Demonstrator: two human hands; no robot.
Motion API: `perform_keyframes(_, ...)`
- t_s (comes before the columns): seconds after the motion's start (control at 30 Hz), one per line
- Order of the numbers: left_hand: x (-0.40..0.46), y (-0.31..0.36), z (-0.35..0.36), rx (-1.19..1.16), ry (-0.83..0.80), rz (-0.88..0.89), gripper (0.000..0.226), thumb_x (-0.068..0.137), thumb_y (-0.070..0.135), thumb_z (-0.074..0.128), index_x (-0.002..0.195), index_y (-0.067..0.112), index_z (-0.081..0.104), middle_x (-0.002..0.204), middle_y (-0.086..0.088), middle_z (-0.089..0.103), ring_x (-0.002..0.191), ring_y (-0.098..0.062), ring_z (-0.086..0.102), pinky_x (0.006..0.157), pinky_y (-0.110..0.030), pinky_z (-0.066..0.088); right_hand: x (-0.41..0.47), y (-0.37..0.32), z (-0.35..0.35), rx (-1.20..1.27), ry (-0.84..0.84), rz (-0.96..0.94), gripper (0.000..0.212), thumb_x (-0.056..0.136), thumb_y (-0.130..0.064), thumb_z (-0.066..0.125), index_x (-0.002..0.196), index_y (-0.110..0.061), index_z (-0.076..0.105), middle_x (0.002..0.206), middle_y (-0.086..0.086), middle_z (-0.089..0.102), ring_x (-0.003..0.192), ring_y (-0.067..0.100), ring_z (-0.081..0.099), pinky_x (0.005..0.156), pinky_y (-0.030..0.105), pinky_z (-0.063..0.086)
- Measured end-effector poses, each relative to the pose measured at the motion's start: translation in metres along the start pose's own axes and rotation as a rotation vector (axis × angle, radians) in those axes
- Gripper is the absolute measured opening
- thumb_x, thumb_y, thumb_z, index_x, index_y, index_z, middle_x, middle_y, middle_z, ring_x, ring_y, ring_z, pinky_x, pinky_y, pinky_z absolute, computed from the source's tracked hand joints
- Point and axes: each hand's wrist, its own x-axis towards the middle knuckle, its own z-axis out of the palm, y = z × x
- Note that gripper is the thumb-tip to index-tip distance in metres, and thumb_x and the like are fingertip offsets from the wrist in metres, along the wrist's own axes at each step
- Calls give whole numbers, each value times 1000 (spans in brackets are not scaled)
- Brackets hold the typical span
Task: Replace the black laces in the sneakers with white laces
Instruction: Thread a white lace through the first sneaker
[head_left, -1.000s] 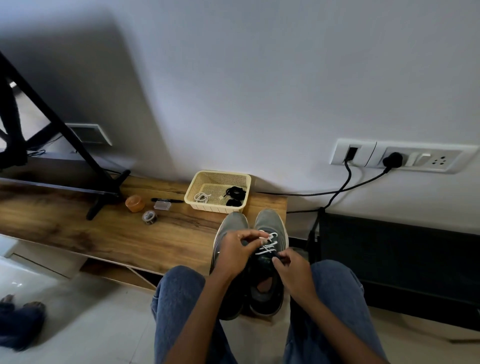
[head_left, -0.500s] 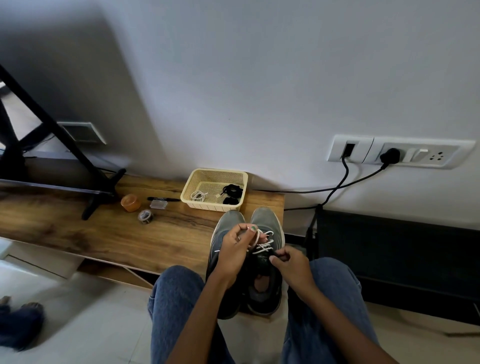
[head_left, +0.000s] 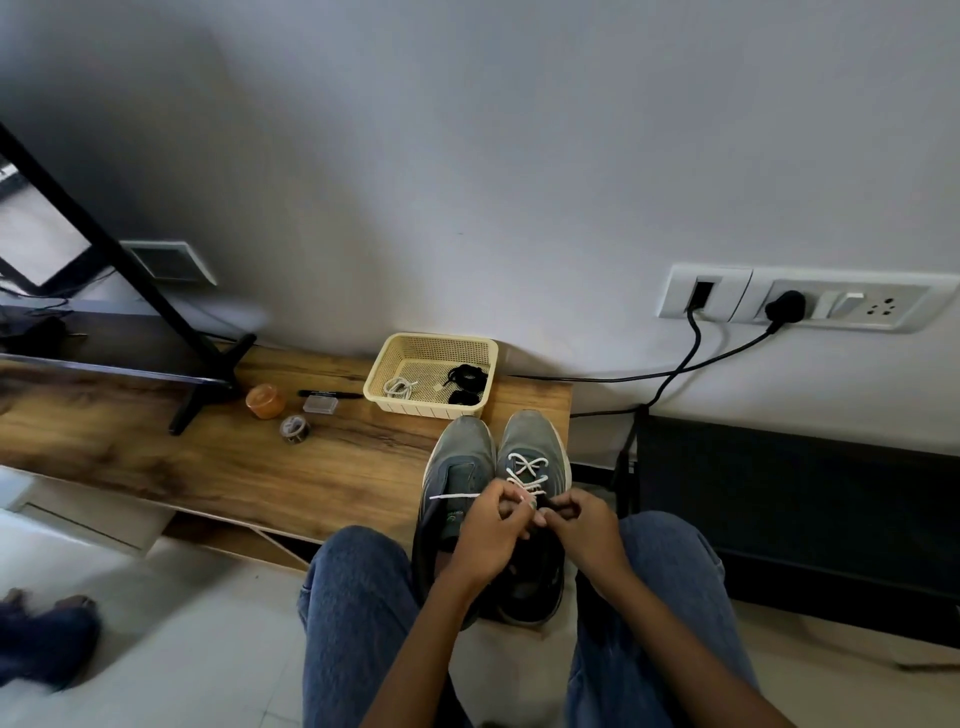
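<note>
On the left of the wooden worktop (head_left: 156, 457) sit an orange jar (head_left: 265, 400), a roll of tape (head_left: 295, 429), a small clear box (head_left: 320, 404) and a black pen (head_left: 330, 394). They are well apart from the shoes and look safe.

Next comes the yellow basket (head_left: 382, 371) by the wall. One spare white lace (head_left: 400, 387) lies in it, with the black laces (head_left: 464, 384) beside it. The black ones are already out of the shoes.

The two grey sneakers stand side by side at the worktop's right end, heels toward the person's lap. The left sneaker (head_left: 457, 467) shows no lace in its holes. It could get forgotten.

A loose end of the white lace (head_left: 454, 496) sticks out across the left sneaker from the left hand (head_left: 491, 530). That hand's fingers are curled and pinch this lace. If it pulls too hard, one end may get too short, or the lace may slip out of a hole.

The right sneaker (head_left: 535, 441) has white crosses over its front holes only. The right hand (head_left: 576, 525) is curled tight at the lace holes, just beside the left hand. I think it pinches the other lace end, but that is hard to see. It could miss a hole or cross the lace the wrong way. The sneakers stand near the edge, so a strong tug may tip them off.
</note>
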Motion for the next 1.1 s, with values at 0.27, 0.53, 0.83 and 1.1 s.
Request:
perform_keyframes(0.27, 3, -20, 15, 844, 254, 195, 31, 101, 24, 41, 121, 30, 64, 113, 3, 65, 109, -18, 55, 81, -33, 26, -2, 2, -3, 131, -11, 5, 14, 79, -8, 72, 73, -16, 62, 71, 0, 66, 69, 14, 63, 63, 24, 49)
perform_keyframes(0.53, 2, -29, 28, 881, 378, 281, 20, 91, 20, 53, 96, 25, 73, 77, 0, 73, 74, -17, 66, 83, -31, 20, -2, 13, -7, 288, -56, 29, 11, 81, -7, 72, 78, -12, 63, 76, 7, 67, 76, 24, 66, 72, 40, 55)
perform_keyframes(0.83, 6, -27, 46, 754, 483, 162, 14, 97, 32, 52, 96, 26, 65, 86, 7, 71, 85, -10, 63, 95, -28, 17, -8, 11, -14, 383, -138, 26, 11, 86, -3, 66, 83, -13, 65, 80, 5, 68, 74, 14, 65, 60, 22, 53)
perform_keyframes(1.1, 7, -30, 47, 624, 544, 105, 12, 94, 34, 55, 94, 27, 64, 84, 7, 70, 85, -9, 59, 92, -23, 16, -8, 11, -14, 408, -142, 38, 13, 86, -3, 66, 82, -15, 65, 80, 5, 68, 75, 14, 65, 60, 21, 53)
